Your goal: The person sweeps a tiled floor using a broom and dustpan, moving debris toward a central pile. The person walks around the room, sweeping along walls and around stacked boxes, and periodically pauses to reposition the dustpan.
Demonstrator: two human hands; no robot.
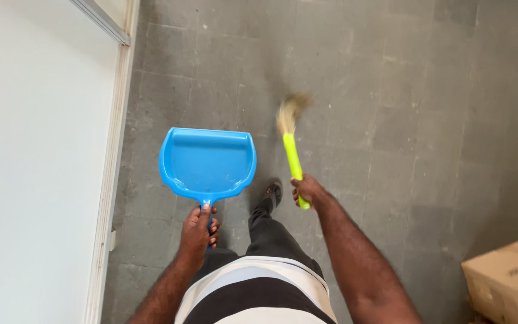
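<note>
dustpan and broom in hand

left hand (198,231) grips the blue dustpan (207,161) by its stiff, light handle, held over the floor (427,120). right hand (308,191) wraps the green broom (292,155) handle; soft bristles look blurred. box (508,279) sits at the floor's right edge.

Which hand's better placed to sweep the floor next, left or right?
Right, probably. The right hand grips the broom, bristles forward over the floor. The left hand holds only the dustpan.

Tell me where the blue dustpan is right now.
In the head view the blue dustpan sits left of centre, held by its handle in the left hand, above the grey floor, between the white wall and the green-handled broom.
</note>
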